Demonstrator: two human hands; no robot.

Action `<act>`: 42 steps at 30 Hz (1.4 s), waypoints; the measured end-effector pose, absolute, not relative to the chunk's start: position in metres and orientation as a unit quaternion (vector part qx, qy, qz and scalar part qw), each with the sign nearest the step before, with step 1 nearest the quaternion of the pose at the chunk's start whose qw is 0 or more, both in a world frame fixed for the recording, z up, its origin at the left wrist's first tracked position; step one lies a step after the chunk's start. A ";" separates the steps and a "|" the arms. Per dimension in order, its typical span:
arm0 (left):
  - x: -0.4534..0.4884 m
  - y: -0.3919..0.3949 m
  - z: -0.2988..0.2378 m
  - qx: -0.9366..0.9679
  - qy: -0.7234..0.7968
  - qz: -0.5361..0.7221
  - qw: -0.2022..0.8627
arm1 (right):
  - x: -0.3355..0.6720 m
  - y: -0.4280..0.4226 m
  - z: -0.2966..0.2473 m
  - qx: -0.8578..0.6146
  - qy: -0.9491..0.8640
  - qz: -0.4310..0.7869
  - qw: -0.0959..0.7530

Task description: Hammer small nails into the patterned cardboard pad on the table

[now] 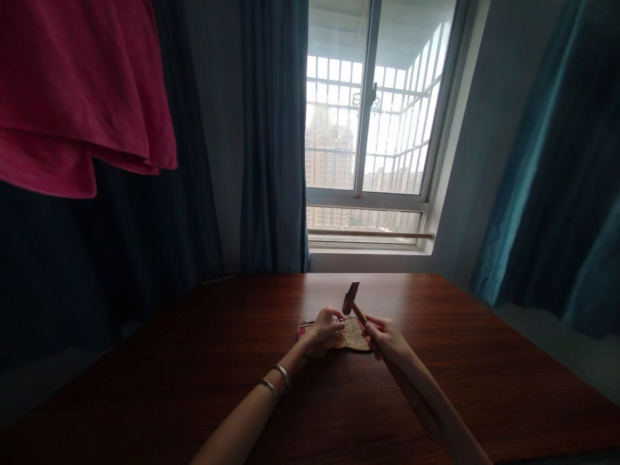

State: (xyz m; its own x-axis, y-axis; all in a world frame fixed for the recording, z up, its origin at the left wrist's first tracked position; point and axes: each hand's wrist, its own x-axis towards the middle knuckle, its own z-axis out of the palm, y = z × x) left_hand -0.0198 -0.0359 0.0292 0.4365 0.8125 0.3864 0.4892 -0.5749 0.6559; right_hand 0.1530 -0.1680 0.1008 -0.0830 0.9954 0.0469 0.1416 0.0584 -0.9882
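Note:
My right hand (385,337) is closed round the wooden handle of a small hammer (358,312), whose head is raised above the table and tilted. Below it lies a pale flat piece (355,334) covered in many small dark dots, with pinkish-red parts at its sides. My left hand (328,328) rests over the left part of this piece, thumb and fingers curled into a pinch. Whatever is between those fingertips is too small to make out. Two silver bangles circle my left wrist.
The piece lies on a dark reddish-brown wooden table (232,368). Beyond the table's far edge are a barred window (365,194) and a blue curtain (274,142). A pink cloth (82,90) hangs at the upper left, and another blue curtain (537,168) hangs at the right.

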 end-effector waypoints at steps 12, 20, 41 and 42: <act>-0.020 -0.033 0.024 0.815 0.414 0.339 0.221 | 0.152 -0.166 0.100 -0.505 -0.571 0.470 0.445; -0.020 -0.030 0.023 0.817 0.415 0.333 0.223 | 0.153 -0.164 0.095 -0.501 -0.569 0.468 0.454; -0.020 -0.029 0.025 0.815 0.434 0.318 0.216 | 0.151 -0.169 0.102 -0.507 -0.565 0.461 0.459; -0.020 -0.030 0.025 0.815 0.434 0.319 0.216 | 0.151 -0.169 0.102 -0.505 -0.565 0.458 0.465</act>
